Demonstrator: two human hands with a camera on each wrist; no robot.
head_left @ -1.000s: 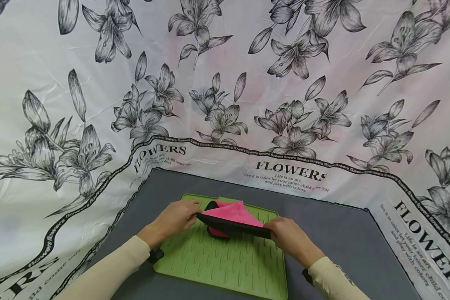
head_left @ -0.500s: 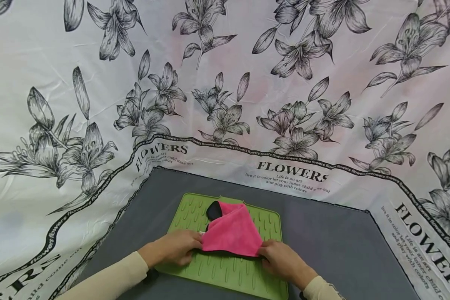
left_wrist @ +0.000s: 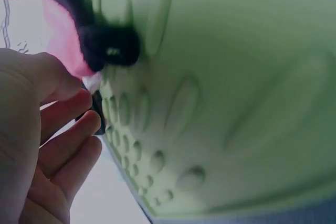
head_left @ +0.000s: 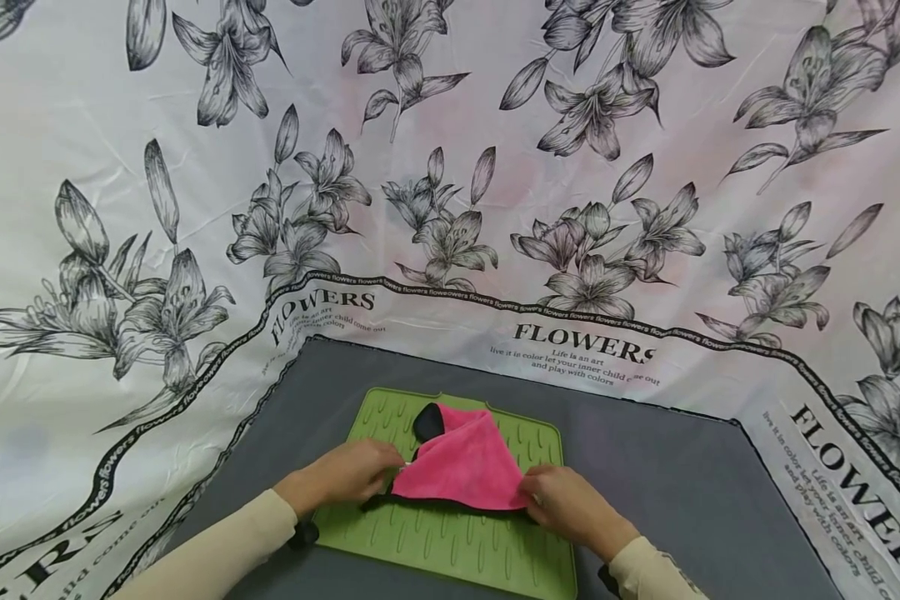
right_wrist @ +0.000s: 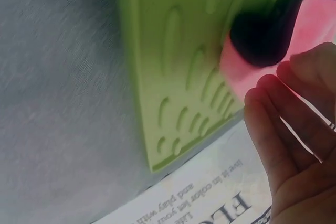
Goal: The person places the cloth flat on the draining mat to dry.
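Observation:
A folded cloth [head_left: 461, 467], pink on one face and black on the other, lies on a green ribbed mat [head_left: 450, 537]. Its top has a rounded black end, and a black edge runs along the bottom. My left hand [head_left: 352, 475] is at its left side; in the left wrist view, thumb and forefinger pinch at a small white tag by the cloth [left_wrist: 63, 38], other fingers loosely bent. At the lower right corner, my right hand [head_left: 570, 504] pinches the cloth between thumb and fingers. The right wrist view shows those fingertips on the pink side [right_wrist: 239, 80].
The mat lies on a dark grey tabletop [head_left: 667, 475]. A white curtain [head_left: 450, 350] printed with flowers and lettering hangs around the table's back and sides. Black bands sit at both wrists.
The cloth has been brought down toward me and laid flatter, its pink face now showing. Over the last half second the left hand has shifted slightly up, baring the lower left black edge.

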